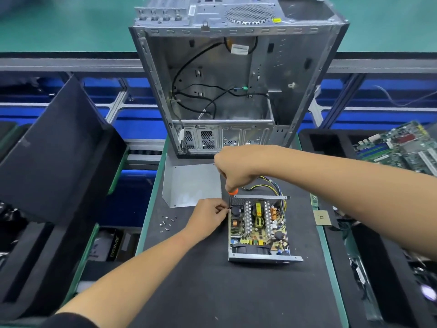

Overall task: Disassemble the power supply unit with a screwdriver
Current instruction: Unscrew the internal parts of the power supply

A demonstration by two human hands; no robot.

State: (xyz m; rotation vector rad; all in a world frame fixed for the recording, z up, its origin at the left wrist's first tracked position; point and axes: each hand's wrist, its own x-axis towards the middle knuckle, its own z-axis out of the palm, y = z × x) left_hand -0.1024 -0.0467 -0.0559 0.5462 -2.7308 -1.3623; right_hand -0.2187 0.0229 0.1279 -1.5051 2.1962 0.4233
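Black matting covers the surface [212, 292] where a person works on an opened power supply unit [259, 229], its circuit board, coils and heat sinks bared inside a shallow metal tray. The right hand [236, 171] is curled round the orange handle of a screwdriver [232, 192], held upright over the unit's far left corner; most of the handle is swallowed by the fist and the thin shaft is hard to make out against the dark mat. The left hand [208, 215] sits just beside the unit's left wall, thumb and forefinger pinched together at the shaft's lower end; whether they grip the tip or a screw cannot be told. The unit's coloured wires [272, 185] run off behind the right wrist, partly hidden. Its removed metal cover [191, 185] lies on the mat just beyond the left hand, and a scatter of small screws [166, 222] rests left of that hand. An emptied computer case [227, 91] stands at the far edge. At right, a motherboard [402, 150] is cut off by the frame edge; a dark foam tray [59, 150] leans at left.
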